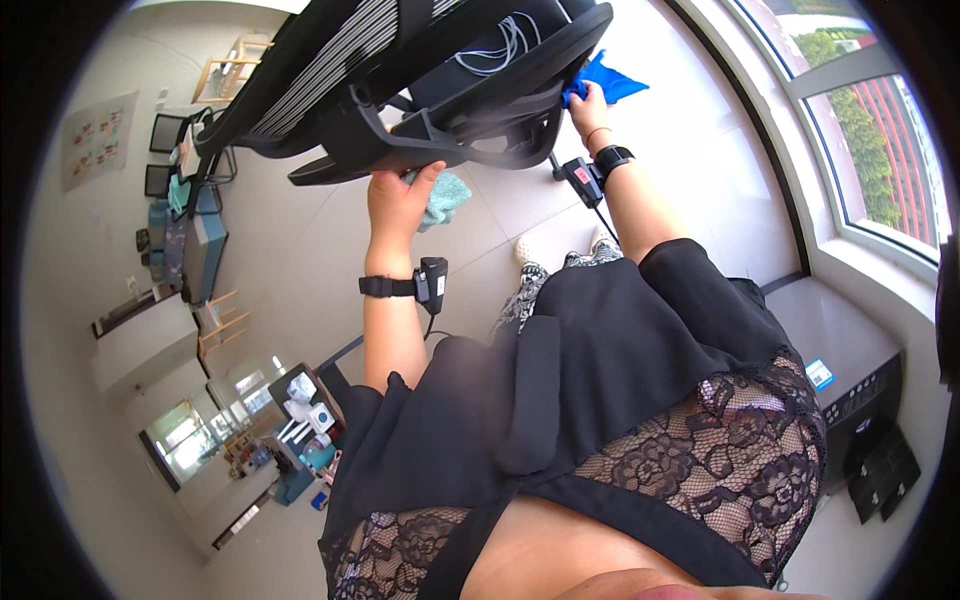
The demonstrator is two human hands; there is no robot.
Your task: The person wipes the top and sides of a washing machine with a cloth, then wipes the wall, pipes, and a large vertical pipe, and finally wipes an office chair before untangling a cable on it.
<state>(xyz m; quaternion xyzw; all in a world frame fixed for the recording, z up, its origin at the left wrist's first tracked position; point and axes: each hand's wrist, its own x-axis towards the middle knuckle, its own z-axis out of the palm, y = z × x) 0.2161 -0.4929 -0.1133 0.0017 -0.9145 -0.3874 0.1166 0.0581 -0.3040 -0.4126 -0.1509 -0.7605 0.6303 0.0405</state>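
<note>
A large black plastic frame with a striped, slatted panel, seemingly an office chair (465,146), fills the top of the view. My left hand (399,199) grips its near lower edge, thumb on top and fingers hidden behind. A mint-green cloth (448,201) bunches out beside that palm; how it is held is hidden. At the frame's right side, my right hand (589,109) pinches a blue cloth (611,81), whose loose corner points right. A coil of thin white cable (501,49) lies in the frame's dark hollow.
Black straps hold small devices on both wrists, with cables trailing. Pale floor tiles (307,225) extend around my shoes. A window (855,135) and a dark cabinet-like unit (847,330) are on the right. Chairs (169,133) and a blue-grey bench (206,255) stand left.
</note>
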